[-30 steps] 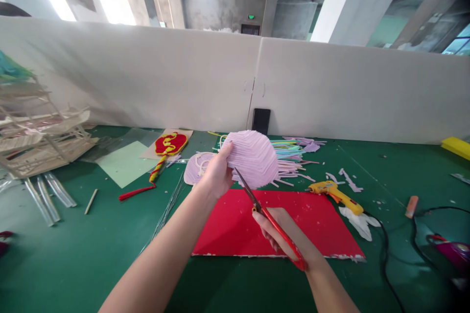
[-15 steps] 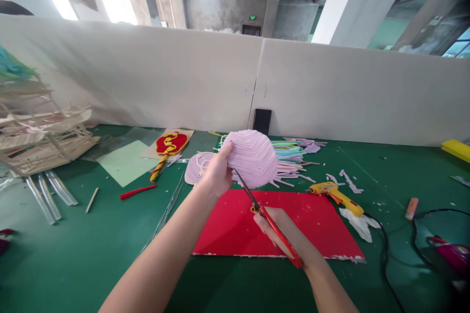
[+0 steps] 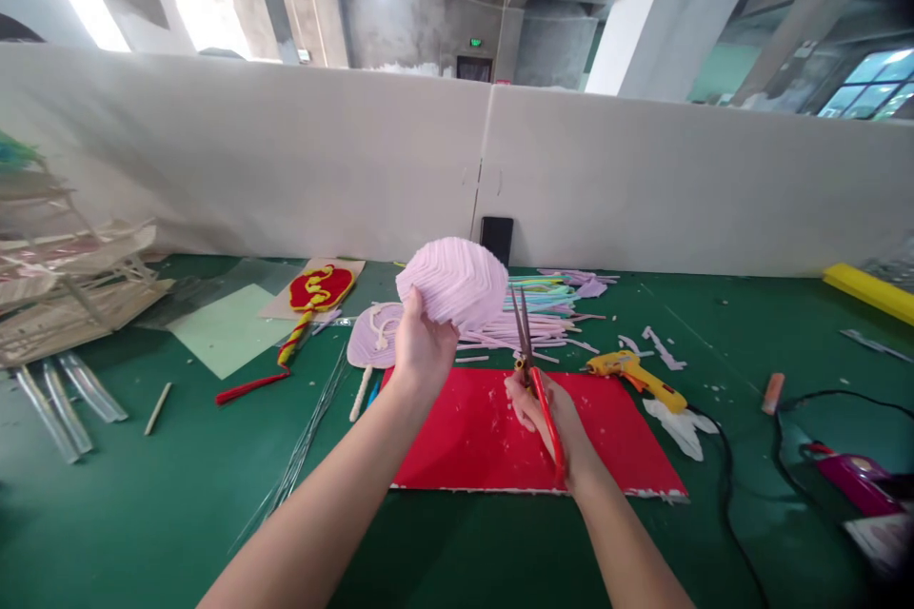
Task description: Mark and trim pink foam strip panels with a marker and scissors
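Note:
My left hand [image 3: 427,343] is closed on the lower edge of a pale pink ribbed fan-shaped piece [image 3: 457,281], held up above the table. In my right hand [image 3: 546,414] are red-handled scissors [image 3: 548,428], their blades pointing up and slightly apart, just right of the pink piece and not touching it. Beneath both hands lies a red board [image 3: 471,438] with small white scraps on it. Behind my left hand rests a second lilac fan piece [image 3: 364,338] with a cream twisted handle, partly hidden by the hand.
Several pastel strips [image 3: 549,314] lie behind the red board. A yellow glue gun [image 3: 638,378] with a black cord sits to the right. On the left are a red and yellow fan [image 3: 320,290], a green sheet [image 3: 228,328], thin wires [image 3: 307,447] and a wooden model [image 3: 71,285].
The pink piece has been raised and tilted in my left hand. The scissors have moved away from its edge to the right and turned more upright. The view has shifted slightly right.

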Demonstrator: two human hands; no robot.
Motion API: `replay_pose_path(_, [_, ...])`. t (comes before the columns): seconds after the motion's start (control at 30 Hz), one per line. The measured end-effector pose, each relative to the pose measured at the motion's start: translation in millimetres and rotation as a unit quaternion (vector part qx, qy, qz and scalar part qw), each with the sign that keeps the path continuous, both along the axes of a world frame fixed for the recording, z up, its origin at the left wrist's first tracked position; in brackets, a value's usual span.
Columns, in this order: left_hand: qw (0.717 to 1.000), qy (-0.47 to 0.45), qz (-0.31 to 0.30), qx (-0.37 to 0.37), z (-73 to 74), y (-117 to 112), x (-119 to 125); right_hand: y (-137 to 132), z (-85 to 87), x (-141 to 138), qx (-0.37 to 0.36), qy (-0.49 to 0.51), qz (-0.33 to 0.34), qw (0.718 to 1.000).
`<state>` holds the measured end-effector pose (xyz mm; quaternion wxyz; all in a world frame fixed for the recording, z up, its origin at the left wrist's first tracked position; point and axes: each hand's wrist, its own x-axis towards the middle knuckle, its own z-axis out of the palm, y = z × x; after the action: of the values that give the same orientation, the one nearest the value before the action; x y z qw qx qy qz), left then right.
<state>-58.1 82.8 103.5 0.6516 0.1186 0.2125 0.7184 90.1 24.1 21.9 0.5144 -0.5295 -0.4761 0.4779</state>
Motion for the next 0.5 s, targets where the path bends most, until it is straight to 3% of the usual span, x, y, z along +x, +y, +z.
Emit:
replay_pose_path(0.1, [0.999, 0.023, -0.023, -0.012, -6.1, -5, 11, 3, -0.1, 1, -0.008, 0.037, -0.044, 0.998])
replay_pose_path(0.2, [0.992, 0.079, -0.084, -0.048, -17.8, -13, 24, 5, -4.2, 5, 0.009, 0.099, -0.114, 0.988])
replay_pose_path(0.33, [0.971, 0.145, -0.191, 0.012, -34.1, -23, 36, 14, -12.8, 21, 0.092, 0.146, -0.225, 0.959])
replay_pose_path(0.5, [0.923, 0.158, -0.348, 0.050, -30.9, -10, 10, 25, -10.8, 39, 0.154, 0.184, -0.279, 0.930])
